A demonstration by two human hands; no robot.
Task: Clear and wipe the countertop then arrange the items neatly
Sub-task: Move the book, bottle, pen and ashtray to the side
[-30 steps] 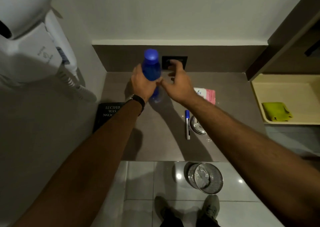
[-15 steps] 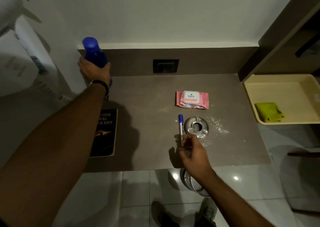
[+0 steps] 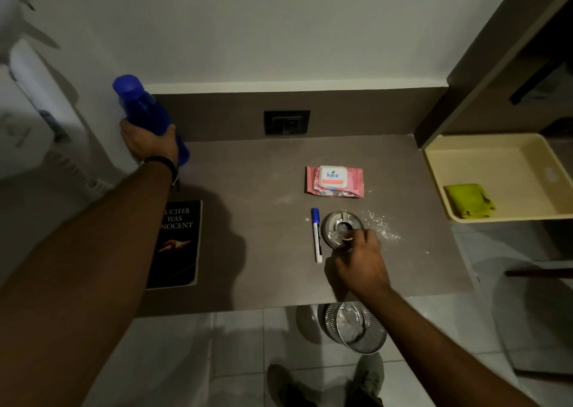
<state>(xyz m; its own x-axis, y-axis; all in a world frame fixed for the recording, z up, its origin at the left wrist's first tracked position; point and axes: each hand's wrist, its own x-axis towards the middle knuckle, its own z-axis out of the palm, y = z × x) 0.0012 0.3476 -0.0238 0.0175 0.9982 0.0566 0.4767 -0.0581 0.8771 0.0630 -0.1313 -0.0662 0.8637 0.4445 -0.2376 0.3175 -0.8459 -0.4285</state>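
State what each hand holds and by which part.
Left hand grips the tall blue plastic bottle around its lower body. Right hand has fingers on the round metal ashtray's near rim.

open countertop (image 3: 257, 251) centre, book (image 3: 178, 245) left, marker (image 3: 316, 234) and ashtray (image 3: 338, 228) crowding right

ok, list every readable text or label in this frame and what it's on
"kara": brand on the white flap of the pink wipes pack.
"UCIFER WAS NOCENT": cover of the black book; the left arm hides the first letters.
Print on the marker barrel: too small to read.
Markings on the white wall unit at left: blurred, unreadable.
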